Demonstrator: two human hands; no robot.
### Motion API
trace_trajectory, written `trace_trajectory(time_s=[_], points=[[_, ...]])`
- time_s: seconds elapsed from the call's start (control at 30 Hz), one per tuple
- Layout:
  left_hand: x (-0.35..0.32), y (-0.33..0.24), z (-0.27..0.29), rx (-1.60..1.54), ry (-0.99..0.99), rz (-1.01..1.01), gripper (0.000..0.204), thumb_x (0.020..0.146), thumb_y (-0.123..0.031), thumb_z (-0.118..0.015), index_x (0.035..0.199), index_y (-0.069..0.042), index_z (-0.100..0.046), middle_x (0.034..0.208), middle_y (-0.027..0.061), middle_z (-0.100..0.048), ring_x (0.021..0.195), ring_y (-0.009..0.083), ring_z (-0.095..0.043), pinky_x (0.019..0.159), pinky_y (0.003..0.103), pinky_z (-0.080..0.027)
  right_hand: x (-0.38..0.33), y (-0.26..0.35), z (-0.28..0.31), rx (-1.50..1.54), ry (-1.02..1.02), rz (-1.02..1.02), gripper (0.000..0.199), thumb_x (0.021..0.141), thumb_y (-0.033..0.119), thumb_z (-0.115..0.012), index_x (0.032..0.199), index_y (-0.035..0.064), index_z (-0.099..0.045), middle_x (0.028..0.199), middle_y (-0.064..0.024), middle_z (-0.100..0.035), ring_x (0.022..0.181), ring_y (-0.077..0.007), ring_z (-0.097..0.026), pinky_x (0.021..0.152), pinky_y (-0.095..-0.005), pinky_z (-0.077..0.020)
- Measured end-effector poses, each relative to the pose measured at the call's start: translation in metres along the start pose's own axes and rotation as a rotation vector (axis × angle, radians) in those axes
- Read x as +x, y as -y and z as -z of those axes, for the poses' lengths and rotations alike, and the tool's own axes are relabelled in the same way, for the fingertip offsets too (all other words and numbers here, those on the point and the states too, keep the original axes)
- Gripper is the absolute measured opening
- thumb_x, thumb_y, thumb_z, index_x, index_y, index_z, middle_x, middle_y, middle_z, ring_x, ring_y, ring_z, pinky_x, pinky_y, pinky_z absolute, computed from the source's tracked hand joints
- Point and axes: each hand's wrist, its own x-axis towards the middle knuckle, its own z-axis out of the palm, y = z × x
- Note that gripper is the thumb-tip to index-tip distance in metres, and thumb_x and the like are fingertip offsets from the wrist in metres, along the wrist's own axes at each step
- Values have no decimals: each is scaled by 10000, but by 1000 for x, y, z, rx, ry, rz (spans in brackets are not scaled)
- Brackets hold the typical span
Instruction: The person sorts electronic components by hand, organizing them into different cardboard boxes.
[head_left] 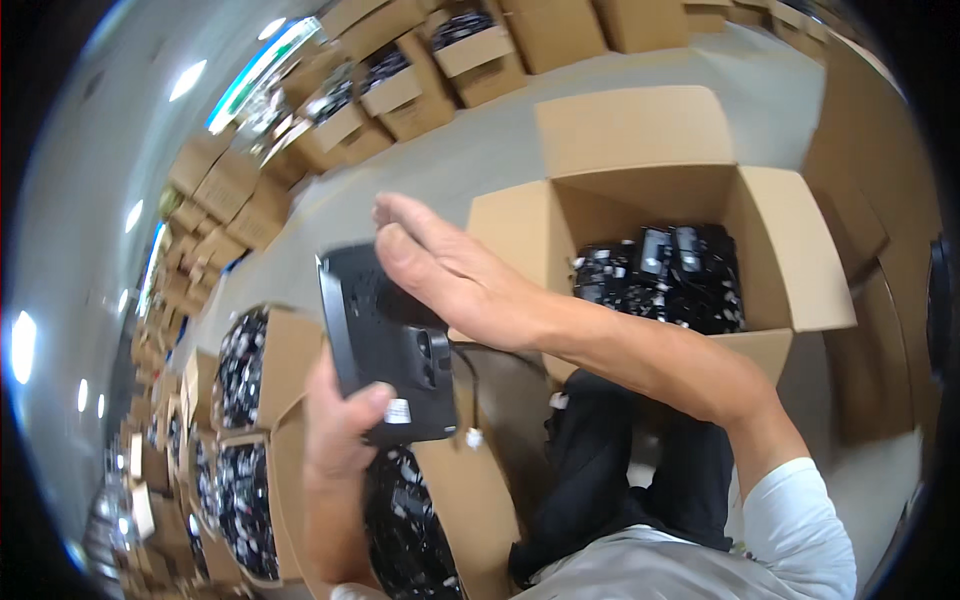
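Observation:
A flat black rectangular plastic unit [392, 345], perhaps a display housing, is held up in front of me at a tilt. It has a raised bracket-like part, a small white label and a thin dark cable [475, 385] with a white connector hanging beside it. My left hand [340, 410] grips its lower left edge, thumb on the face I see. Over the unit's upper right corner lies my right hand [450, 265], its fingers stretched out toward the top edge. Whether the right palm presses on the unit, I cannot tell.
An open cardboard box [640, 130] with several black units inside stands ahead on the right. Below my left hand is another box [470, 510] full of black parts. More filled boxes [245, 490] line the left, and others [410, 95] the far side. Tall cardboard [860, 200] stands at right.

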Motion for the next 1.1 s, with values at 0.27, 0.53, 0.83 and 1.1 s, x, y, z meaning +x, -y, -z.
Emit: trace_trajectory(time_s=[0.27,0.53,0.83,1.1], points=[[103,35,-87,-234,305,54,669,838,-288,-744,1336,73,-482,1144,159,-658,987,228,-693,879,358,-585,-35,-5,138,43,284,-375,1038,917,639,-601,1550,-69,-184,1505,-256,-387,1424,-312,-356,1176,-367,-297],[236,141,-167,-346,390,192,477,879,-178,-730,1258,44,-542,1096,129,-673,933,195,-693,842,331,-582,-116,-65,260,253,42,-876,519,810,93,-812,1243,-44,-563,802,-31,-645,593,-36,-558,457,-201,-443],[358,399,-221,-60,209,506,423,817,-111,-819,1180,12,-641,1049,107,-716,886,192,-689,817,344,-564,-211,-295,306,-1430,283,-861,317,857,119,-616,1136,-20,-671,1277,-302,-609,829,-337,-733,709,-416,-602],[364,487,-232,-251,255,612,398,863,-103,-771,1218,-2,-622,1110,113,-702,971,211,-683,872,356,-554,-266,-358,343,-1739,393,-768,520,919,110,-529,1402,-76,-481,1436,-408,-426,698,-275,-724,561,-359,-579]])
